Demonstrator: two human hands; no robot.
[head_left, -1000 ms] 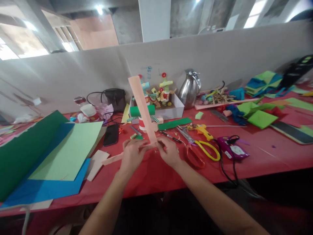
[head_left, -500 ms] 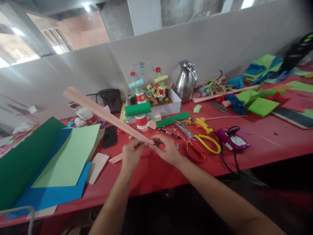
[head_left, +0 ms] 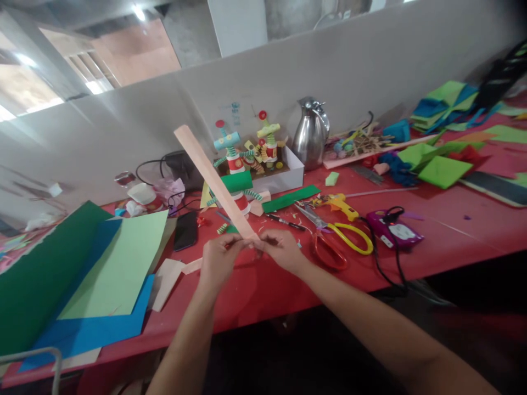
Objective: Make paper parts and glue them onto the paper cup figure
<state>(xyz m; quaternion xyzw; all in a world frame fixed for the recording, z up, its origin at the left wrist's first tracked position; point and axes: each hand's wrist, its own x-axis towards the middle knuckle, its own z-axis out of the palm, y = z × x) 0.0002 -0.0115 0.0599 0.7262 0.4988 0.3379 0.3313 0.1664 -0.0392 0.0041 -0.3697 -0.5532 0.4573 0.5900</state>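
Observation:
Both my hands meet above the red table [head_left: 453, 241], pinching the lower end of a long peach paper strip [head_left: 209, 175]. The strip rises up and to the left from my fingers. My left hand [head_left: 218, 260] grips it from the left with fingers closed. My right hand [head_left: 280, 249] pinches the same end from the right. A second peach strip end [head_left: 191, 266] pokes out to the left, below my left hand, onto the table. Behind the strip stands a paper-cup figure with a green roll [head_left: 239, 186].
Large green, light green and blue paper sheets [head_left: 102, 274] lie at the left. A black phone [head_left: 186, 230], yellow and red scissors [head_left: 341, 241], a yellow glue gun [head_left: 335, 204], a purple packet [head_left: 395, 233], a steel jug [head_left: 309, 134] and a white box of paper figures [head_left: 288, 175] stand beyond my hands.
The strip's free end swung from upright down to the left, then back up part way. My hands stayed pinched on its lower end.

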